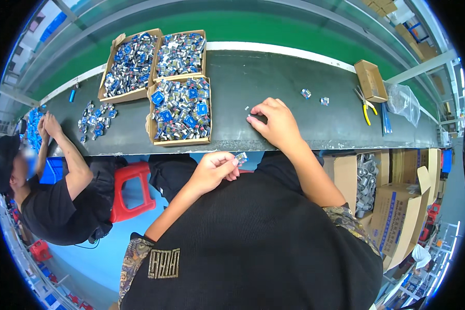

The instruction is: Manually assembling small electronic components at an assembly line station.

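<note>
Pinched between the thumb and fingers of my left hand (218, 169) is a small blue-and-silver part (241, 158), just off the table's near edge. My right hand (278, 124) rests over the dark table, its thumb and forefinger a little apart with nothing seen between them. A tiny white piece (247, 108) lies by those fingertips. To the left stands a cardboard tray (210, 135) heaped with similar blue-and-silver parts. Two more such parts, a nearer one (324, 101) and a farther one (306, 93), lie on the tabletop right of my right hand.
Two more filled trays (157, 57) stand behind the near one, with a loose pile of parts (95, 121) beside them. Yellow-handled pliers (367, 112), a small carton (364, 77) and a plastic bag (404, 106) sit at right. A co-worker (51, 196) works at left.
</note>
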A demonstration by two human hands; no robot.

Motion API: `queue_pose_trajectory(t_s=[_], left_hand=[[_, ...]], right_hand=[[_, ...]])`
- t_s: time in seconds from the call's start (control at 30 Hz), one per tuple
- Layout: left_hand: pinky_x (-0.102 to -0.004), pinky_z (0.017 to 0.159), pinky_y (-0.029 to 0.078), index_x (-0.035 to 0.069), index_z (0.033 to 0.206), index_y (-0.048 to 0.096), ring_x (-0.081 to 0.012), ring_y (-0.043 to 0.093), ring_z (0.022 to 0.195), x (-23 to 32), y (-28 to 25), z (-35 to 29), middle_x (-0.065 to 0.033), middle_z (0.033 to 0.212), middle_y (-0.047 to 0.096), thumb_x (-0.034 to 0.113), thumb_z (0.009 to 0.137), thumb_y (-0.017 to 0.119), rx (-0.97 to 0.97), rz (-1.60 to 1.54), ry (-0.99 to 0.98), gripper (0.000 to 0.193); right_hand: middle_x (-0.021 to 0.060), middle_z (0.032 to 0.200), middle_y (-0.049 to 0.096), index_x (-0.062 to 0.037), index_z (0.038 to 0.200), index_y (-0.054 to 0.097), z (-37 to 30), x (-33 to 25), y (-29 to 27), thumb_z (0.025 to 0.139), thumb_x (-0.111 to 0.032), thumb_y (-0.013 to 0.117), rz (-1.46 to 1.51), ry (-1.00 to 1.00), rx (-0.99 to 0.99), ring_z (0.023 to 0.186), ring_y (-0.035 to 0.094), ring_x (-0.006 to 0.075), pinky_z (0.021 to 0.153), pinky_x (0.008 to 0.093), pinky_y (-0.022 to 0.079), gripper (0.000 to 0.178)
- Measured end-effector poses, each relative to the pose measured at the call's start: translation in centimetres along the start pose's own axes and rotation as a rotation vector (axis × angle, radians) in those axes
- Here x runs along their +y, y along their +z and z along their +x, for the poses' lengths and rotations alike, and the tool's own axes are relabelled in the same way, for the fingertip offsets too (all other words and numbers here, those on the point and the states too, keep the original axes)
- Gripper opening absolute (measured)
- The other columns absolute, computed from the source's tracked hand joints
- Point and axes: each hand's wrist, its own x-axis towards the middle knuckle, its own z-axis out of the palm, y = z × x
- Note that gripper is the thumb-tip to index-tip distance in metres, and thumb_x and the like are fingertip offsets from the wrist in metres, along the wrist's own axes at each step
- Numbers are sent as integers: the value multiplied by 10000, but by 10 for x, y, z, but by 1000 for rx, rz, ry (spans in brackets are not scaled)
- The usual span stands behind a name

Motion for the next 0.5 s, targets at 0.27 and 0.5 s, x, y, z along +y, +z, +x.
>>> queue_pose_trajectory(t_s=[0.27, 0.5], left_hand=[[-243, 647, 504, 17, 826, 580, -90, 607, 678, 14, 10, -4, -46, 754, 643, 98, 942, 583, 222, 35, 172, 142], [-202, 602, 470, -7, 818, 560, -37, 582, 679, 16, 15, -7, -6, 735, 602, 54, 904, 624, 233, 223, 325, 123]], right_hand=[[61, 837, 645, -30, 915, 670, -15, -20, 10, 865, -149, 674, 599, 288, -102, 762, 609, 169, 669, 286, 487, 129], [78, 972, 658, 6, 1009, 638, -50, -43, 0, 933, -166, 621, 1420, 722, -267, 868, 644, 152, 757, 278, 547, 188]])
